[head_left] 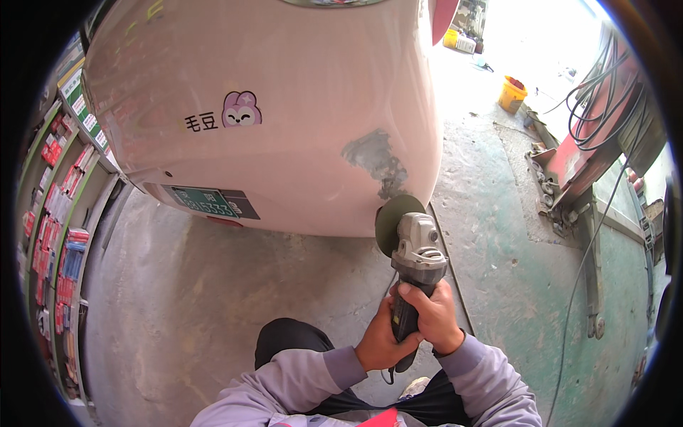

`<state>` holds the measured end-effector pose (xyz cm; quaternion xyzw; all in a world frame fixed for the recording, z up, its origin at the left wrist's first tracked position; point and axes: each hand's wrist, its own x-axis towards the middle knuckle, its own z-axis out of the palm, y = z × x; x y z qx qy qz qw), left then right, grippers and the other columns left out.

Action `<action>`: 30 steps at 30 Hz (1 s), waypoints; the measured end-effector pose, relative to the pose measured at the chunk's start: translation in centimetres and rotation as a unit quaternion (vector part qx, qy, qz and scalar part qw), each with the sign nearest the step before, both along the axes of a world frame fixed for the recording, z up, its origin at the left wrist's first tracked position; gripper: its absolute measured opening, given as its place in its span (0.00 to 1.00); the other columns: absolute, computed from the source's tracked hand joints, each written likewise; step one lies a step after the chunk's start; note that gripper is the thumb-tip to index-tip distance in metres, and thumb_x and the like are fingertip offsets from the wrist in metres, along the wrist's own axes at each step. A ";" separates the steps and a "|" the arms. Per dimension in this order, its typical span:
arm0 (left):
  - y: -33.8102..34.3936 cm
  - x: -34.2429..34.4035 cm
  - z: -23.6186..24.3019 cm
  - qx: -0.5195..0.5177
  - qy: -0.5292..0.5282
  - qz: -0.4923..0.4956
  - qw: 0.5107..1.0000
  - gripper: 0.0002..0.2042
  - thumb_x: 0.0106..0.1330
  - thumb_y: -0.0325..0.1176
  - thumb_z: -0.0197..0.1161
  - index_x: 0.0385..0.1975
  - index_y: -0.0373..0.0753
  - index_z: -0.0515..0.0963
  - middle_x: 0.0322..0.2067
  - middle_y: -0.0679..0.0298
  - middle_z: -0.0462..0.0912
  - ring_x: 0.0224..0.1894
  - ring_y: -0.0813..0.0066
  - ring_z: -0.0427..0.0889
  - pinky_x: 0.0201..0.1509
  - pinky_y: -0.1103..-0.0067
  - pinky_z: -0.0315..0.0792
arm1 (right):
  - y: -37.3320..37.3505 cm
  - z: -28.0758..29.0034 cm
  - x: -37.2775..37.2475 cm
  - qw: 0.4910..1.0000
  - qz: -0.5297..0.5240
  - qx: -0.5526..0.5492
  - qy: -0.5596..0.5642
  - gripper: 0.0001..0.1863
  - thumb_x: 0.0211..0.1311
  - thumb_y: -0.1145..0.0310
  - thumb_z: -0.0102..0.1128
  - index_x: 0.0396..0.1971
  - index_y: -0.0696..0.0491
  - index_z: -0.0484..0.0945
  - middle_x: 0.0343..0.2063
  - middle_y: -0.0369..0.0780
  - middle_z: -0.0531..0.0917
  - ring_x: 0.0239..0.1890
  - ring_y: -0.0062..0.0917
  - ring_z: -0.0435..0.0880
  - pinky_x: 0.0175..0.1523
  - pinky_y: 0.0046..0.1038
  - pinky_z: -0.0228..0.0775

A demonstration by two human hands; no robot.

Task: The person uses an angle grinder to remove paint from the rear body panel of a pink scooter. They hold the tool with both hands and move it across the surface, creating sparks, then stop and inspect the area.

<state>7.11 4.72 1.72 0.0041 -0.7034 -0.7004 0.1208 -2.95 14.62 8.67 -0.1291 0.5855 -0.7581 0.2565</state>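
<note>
Both hands grip an angle grinder [420, 245] with a dark body and a grey metal head. My left hand [384, 338] wraps the rear of its handle, while my right hand [437, 317] closes round the body just behind the head, thumb on top. A round greenish disc [390, 226] on the grinder stands at the lower corner of a pale pink car [299, 164]; I cannot tell whether they touch. Just above the disc, a rough grey patch [377, 160] shows where the paint is gone. A cartoon sticker [242, 110] and a green licence plate [206, 201] are on the car.
Shelves with red and blue packages [67, 263] line the left side. At right stands a red post [590, 142] hung with coiled black cables [605, 92], with a metal lift arm [594, 285] by the floor. A cable [580, 277] trails across there. A yellow bucket [512, 94] stands farther back.
</note>
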 end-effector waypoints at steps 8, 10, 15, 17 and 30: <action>-0.8 -0.3 -0.4 -0.004 0.005 0.006 1.000 0.37 0.62 0.35 0.74 0.67 0.31 0.60 0.56 0.53 0.74 0.58 0.67 0.76 0.63 0.70 0.72 | -1.0 -0.1 -0.4 0.999 0.005 0.022 0.025 0.08 0.65 0.72 0.68 0.40 0.58 0.82 0.32 0.34 0.85 0.34 0.17 0.81 0.41 0.25 0.75; -1.0 -0.3 -0.4 -0.002 0.003 0.006 1.000 0.38 0.63 0.35 0.74 0.67 0.31 0.60 0.56 0.54 0.73 0.58 0.67 0.76 0.63 0.70 0.72 | -1.2 -0.1 -0.5 0.999 0.006 0.023 0.025 0.08 0.65 0.72 0.68 0.40 0.58 0.82 0.32 0.33 0.85 0.34 0.16 0.81 0.41 0.25 0.75; -1.2 -0.3 -0.2 0.002 -0.017 -0.005 1.000 0.42 0.62 0.35 0.75 0.69 0.27 0.56 0.58 0.47 0.73 0.60 0.59 0.77 0.65 0.67 0.73 | -1.3 -0.2 -0.5 1.000 0.006 0.019 0.020 0.08 0.65 0.71 0.68 0.40 0.58 0.82 0.31 0.33 0.85 0.33 0.16 0.81 0.40 0.25 0.75; -1.3 -0.3 -0.1 -0.005 -0.009 -0.005 1.000 0.42 0.62 0.35 0.75 0.69 0.27 0.55 0.58 0.47 0.73 0.60 0.59 0.77 0.65 0.67 0.73 | -1.4 -0.2 -0.5 1.000 0.004 0.020 0.014 0.07 0.65 0.71 0.68 0.39 0.58 0.82 0.31 0.33 0.84 0.33 0.16 0.81 0.40 0.24 0.74; -1.9 -1.5 0.5 -0.007 0.021 -0.009 1.000 0.41 0.62 0.35 0.75 0.69 0.28 0.57 0.57 0.47 0.74 0.58 0.58 0.78 0.63 0.66 0.74 | -1.7 1.0 -1.2 1.000 -0.008 -0.003 0.030 0.08 0.65 0.71 0.68 0.39 0.58 0.83 0.31 0.33 0.84 0.33 0.16 0.81 0.40 0.24 0.74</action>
